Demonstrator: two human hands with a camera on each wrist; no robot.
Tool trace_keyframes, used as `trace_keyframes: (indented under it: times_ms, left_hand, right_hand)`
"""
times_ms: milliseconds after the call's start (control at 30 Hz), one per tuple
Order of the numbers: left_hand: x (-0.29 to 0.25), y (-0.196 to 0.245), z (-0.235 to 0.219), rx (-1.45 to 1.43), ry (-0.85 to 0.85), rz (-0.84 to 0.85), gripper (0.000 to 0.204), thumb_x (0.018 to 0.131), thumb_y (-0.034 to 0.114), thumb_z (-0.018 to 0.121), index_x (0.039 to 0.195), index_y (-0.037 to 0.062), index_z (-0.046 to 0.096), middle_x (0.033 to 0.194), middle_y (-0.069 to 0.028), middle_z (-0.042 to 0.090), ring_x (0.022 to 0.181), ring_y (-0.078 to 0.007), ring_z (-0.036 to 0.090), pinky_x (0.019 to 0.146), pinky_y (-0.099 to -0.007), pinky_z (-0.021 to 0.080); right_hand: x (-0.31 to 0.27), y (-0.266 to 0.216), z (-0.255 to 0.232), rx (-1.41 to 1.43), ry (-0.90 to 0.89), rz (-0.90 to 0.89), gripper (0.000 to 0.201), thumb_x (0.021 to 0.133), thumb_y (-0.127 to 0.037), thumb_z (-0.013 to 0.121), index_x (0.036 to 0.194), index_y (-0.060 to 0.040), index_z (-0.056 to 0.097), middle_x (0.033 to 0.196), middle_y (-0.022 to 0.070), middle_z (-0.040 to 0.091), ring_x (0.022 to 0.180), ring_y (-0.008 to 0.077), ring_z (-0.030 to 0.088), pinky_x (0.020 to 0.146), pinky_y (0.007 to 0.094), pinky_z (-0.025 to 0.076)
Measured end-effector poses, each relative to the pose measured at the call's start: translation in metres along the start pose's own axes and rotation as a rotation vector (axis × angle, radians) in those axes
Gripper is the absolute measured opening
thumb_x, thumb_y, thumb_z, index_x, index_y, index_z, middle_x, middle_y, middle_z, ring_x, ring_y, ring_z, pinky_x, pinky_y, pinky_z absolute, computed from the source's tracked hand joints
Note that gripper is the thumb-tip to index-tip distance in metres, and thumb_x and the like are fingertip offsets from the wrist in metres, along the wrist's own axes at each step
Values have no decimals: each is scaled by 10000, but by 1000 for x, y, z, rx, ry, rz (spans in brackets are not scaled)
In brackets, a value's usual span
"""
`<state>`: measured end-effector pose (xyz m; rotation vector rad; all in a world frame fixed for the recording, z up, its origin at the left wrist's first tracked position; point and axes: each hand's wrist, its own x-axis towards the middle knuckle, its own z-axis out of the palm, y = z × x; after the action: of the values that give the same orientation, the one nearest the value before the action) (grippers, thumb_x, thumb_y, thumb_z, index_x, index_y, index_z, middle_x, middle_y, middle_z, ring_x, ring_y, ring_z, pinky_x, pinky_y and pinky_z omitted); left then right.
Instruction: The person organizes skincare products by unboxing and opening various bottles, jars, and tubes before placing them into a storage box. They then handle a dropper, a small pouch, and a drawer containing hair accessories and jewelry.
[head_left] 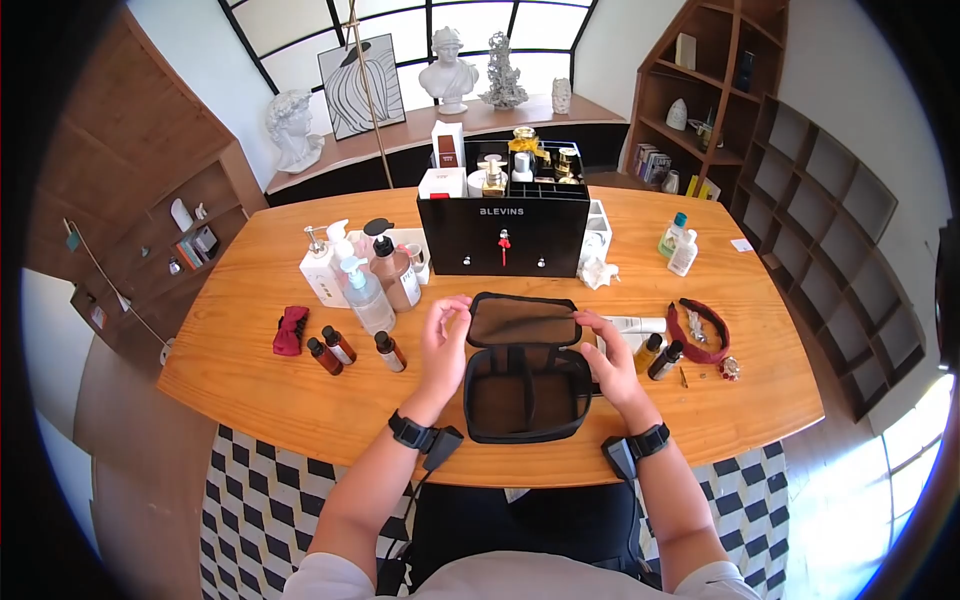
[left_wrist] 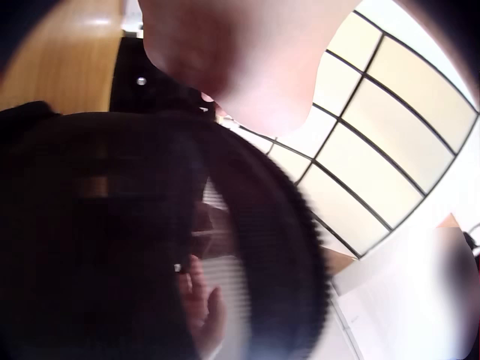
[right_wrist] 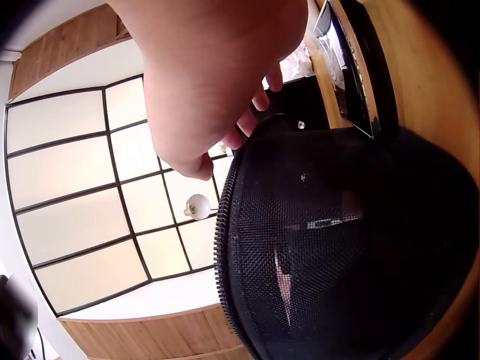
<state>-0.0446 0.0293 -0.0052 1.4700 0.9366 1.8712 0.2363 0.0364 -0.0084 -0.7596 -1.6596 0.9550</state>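
Note:
A black mesh zip case (head_left: pixel 528 395) lies on the table in front of me, its lid (head_left: pixel 522 322) folded back and a divider across its inside. My left hand (head_left: pixel 445 345) is at the lid's left corner, with bent fingers and fingertips right at the edge. At the opposite corner, my right hand (head_left: pixel 612 365) has its fingers along the lid's edge and its thumb apart. In the right wrist view, the zipper teeth and mesh wall of the case (right_wrist: pixel 322 225) show below the hand. The case (left_wrist: pixel 112 225) hides much of the left wrist view.
A black organizer box (head_left: pixel 503 235) full of cosmetics stands behind the case. Pump bottles (head_left: pixel 368 300) and small brown bottles (head_left: pixel 390 352) are on the left. Right of my hand lie a white tube (head_left: pixel 640 325), two dark-capped bottles (head_left: pixel 648 352) and a red headband (head_left: pixel 715 330).

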Motion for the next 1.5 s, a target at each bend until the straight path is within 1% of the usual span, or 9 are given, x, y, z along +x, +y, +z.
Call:
trace_keyframes:
  times_ms: [233, 367, 500, 633, 867, 1033, 1100, 1200, 1500]
  left_hand:
    - [5, 92, -34, 143, 30, 11, 279, 942, 71, 629, 1206, 64, 540, 1229, -69, 582, 1209, -182, 519, 1074, -357, 363]
    - [-22, 62, -97, 676, 486, 110, 614, 846, 87, 755, 1366, 68, 429, 1314, -136, 516, 1218, -250, 503, 1048, -398, 378]
    - [-45, 34, -110, 740, 331, -176, 859, 789, 114, 830, 1477, 53, 318, 1393, -226, 467, 1291, -300, 484, 1040, -454, 403]
    - [-41, 13, -134, 689, 69, -432, 524, 886, 70, 741, 1342, -9, 497, 1134, -141, 652, 1050, -210, 642, 922, -332, 493]
    - [-32, 55, -82, 168, 69, -243, 442, 940, 44, 672, 1351, 10, 513, 1010, -45, 645, 926, -93, 616, 806, -261, 503]
    - [-44, 142, 11, 653, -352, -349, 523, 906, 78, 692, 1397, 97, 515, 893, -12, 628, 827, -98, 601, 711, -282, 504]
    - [-52, 134, 32, 891, -468, -216, 509, 860, 149, 722, 1336, 89, 556, 802, -71, 637, 685, -204, 626, 653, -331, 510]
    - [-60, 111, 45, 1172, -532, 23, 451, 784, 167, 739, 1207, 70, 615, 836, -145, 690, 751, -330, 681, 652, -424, 527]
    - [-52, 98, 46, 1462, -746, -86, 325, 756, 224, 793, 1026, 66, 703, 813, -130, 697, 762, -322, 691, 636, -436, 528]
  right_hand:
    - [-3, -9, 2, -19, 105, -134, 323, 941, -148, 618, 1241, -31, 598, 1411, 158, 572, 1476, 341, 333, 1199, 461, 235]
    - [-2, -15, 0, 12, 183, -165, 263, 934, -130, 612, 1174, -22, 617, 1347, 160, 601, 1420, 336, 406, 1174, 453, 282]
    - [-5, -20, 1, -126, 175, -201, 218, 902, -96, 636, 1105, -17, 640, 1216, 166, 633, 1268, 345, 530, 1095, 430, 381]
    - [-2, -20, 2, -191, 216, -248, 192, 870, -67, 659, 1055, -16, 650, 1117, 163, 645, 1115, 345, 595, 999, 408, 447]
    - [-4, -19, -1, -219, 236, -155, 179, 876, -72, 655, 1044, -14, 648, 1037, 111, 670, 1018, 260, 609, 925, 353, 455]
    - [-2, -22, 2, -255, 244, -192, 153, 852, -54, 680, 998, -14, 656, 971, 140, 679, 964, 333, 621, 885, 392, 480]
    - [-2, -19, 2, -269, 240, -196, 154, 850, -53, 682, 997, -13, 656, 964, 142, 679, 957, 338, 622, 877, 395, 484]
    - [-2, -17, 1, -283, 235, -196, 158, 846, -51, 683, 996, -13, 658, 961, 140, 678, 950, 337, 623, 866, 393, 487]
    - [-1, -21, 3, -314, 201, -186, 156, 829, -43, 682, 984, -34, 663, 922, 118, 679, 951, 341, 624, 1014, 449, 437]
